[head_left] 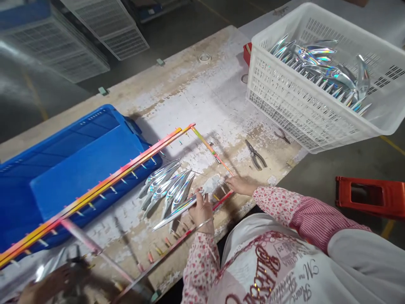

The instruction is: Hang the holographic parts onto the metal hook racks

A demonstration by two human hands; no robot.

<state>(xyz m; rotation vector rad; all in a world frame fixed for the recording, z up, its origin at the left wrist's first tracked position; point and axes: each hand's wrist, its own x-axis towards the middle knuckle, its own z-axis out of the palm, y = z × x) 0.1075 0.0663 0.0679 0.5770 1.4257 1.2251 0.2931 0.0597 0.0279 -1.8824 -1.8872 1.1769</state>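
My left hand holds one end of a long, pointed holographic foil strip just above a worn white table. Several more foil strips lie fanned out beside it, inside a frame of rainbow-coloured rods set with small pegs. My right hand rests fingertips down on the frame's near corner, by its short side rod. A crumpled silvery scrap lies between my hands. Both sleeves are pink and flowered.
A white slotted basket of foil strips stands at the far right. A blue crate sits behind the frame. Pliers, smaller pliers and a tape roll lie on the table. Red stool on the floor. Another person's blurred hand is bottom left.
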